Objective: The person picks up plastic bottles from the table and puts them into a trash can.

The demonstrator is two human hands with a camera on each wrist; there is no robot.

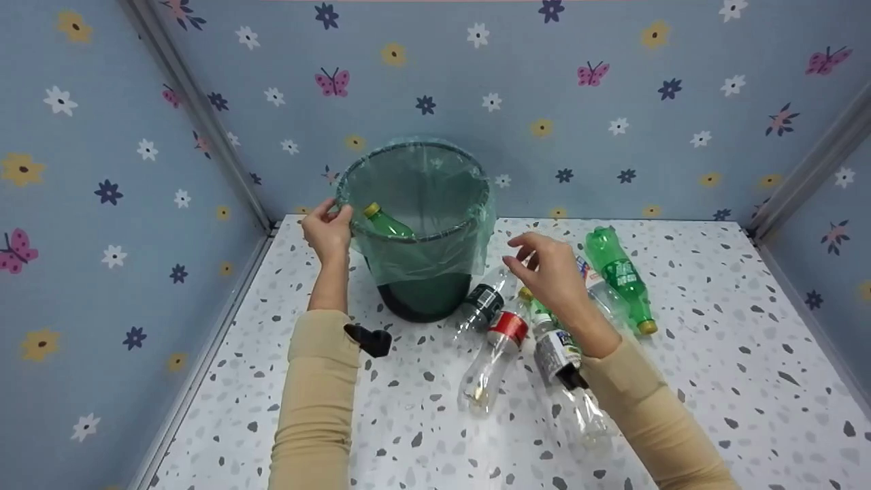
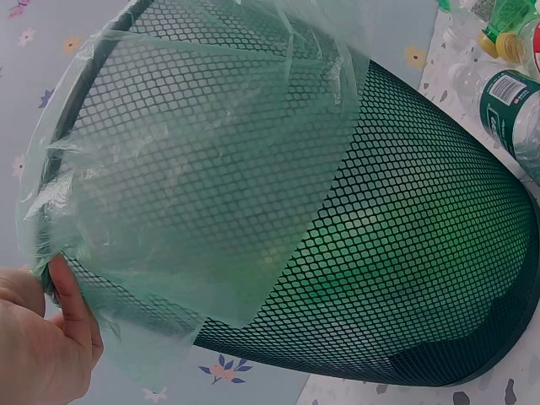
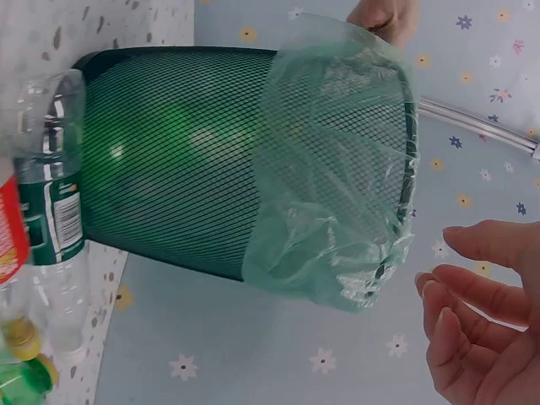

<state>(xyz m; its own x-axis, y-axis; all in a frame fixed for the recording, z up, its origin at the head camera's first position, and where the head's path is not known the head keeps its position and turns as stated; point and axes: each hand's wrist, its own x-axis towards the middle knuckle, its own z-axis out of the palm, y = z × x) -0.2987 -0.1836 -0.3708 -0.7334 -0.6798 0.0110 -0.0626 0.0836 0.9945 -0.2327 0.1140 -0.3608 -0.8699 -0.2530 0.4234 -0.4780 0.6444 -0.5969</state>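
A dark mesh waste bin (image 1: 422,299) stands near the back wall, lined with a thin green plastic bag (image 1: 435,257) folded over its rim. My left hand (image 1: 329,230) grips the bin's rim and the bag on the left side, thumb and fingers around the edge in the left wrist view. Inside the bin lies a green bottle (image 1: 391,224) with a yellow cap. My right hand (image 1: 550,272) hovers to the right of the bin, above several bottles, fingers loosely bent and holding nothing. In the right wrist view a gap shows between its thumb and fingertips.
Right of the bin lie a clear bottle with a dark label (image 1: 484,299), a red-labelled bottle (image 1: 509,328), a white-labelled bottle (image 1: 559,350) and a green bottle (image 1: 620,275). Patterned wall panels (image 1: 517,82) enclose the speckled tabletop (image 1: 408,422).
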